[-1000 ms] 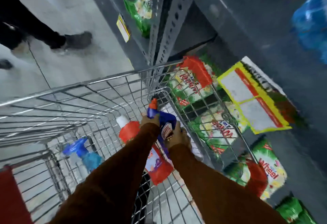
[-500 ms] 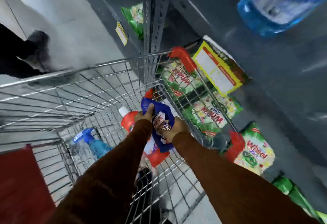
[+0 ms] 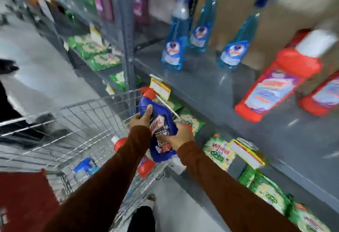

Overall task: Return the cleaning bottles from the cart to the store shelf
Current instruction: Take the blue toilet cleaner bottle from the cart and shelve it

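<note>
A dark blue cleaner bottle [image 3: 160, 127] with a red cap is held above the wire cart [image 3: 73, 121], level with the cart's right rim. My left hand [image 3: 140, 119] grips its upper part and my right hand [image 3: 178, 136] grips its lower right side. Inside the cart lie a red bottle [image 3: 145, 165] with a white cap and a light blue spray bottle [image 3: 86, 167]. The grey store shelf [image 3: 220, 92] on the right carries blue spray bottles [image 3: 174, 44] and red bottles [image 3: 275, 85].
Green detergent packs [image 3: 218, 151] fill the lower shelf beside the cart. A grey shelf upright [image 3: 126, 39] stands just beyond the cart. A person's dark legs [image 3: 7, 92] are at the left on the aisle floor. The cart's red seat flap [image 3: 23, 198] is near me.
Both hands have lifted the blue bottle up out of the cart toward the shelf. My view has tilted up, so the shelf with blue and red bottles now shows.
</note>
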The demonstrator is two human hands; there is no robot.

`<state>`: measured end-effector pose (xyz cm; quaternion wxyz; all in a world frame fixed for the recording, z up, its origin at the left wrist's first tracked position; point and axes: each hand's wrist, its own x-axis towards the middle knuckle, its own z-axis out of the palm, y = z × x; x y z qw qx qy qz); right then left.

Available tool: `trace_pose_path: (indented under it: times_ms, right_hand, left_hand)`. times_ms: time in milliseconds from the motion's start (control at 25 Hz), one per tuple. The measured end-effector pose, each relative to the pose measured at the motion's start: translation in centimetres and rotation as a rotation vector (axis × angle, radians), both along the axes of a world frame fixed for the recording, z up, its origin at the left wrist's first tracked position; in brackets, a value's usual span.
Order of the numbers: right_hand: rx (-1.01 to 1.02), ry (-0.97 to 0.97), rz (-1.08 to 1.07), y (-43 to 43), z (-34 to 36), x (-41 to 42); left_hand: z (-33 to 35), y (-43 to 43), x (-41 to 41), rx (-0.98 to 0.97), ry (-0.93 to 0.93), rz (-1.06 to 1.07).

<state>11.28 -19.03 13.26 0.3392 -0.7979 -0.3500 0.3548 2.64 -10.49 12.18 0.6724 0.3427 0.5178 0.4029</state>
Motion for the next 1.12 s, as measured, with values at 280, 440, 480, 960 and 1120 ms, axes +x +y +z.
trace_pose_path:
  times_ms: [280, 440, 480, 960, 1120]
  right_hand:
    - [0.235, -0.168, -0.247, -13.7, 8.9, 5.0]
    - [0.414, -0.184, -0.497, -20.2, 10.2, 7.9]
    - [0.458, -0.174, -0.528, -21.6, 10.4, 8.4]
    - [0.553, -0.269, -0.853, -32.3, 10.4, 16.9]
    - [0.519, -0.324, -0.965, -34.4, 9.6, 22.1]
  left_hand:
    - [10.9, -10.8, 7.2, 0.432, -0.216, -0.355]
    - [14.3, -16.0, 12.0, 0.464, -0.304, -0.559]
    - [14.9, -17.4, 12.9, 0.479, -0.319, -0.606]
    - [15.7, -27.3, 25.1, 0.467, -0.4, -1.022]
    - [16.0, -30.5, 29.4, 0.4, -0.366, -1.191]
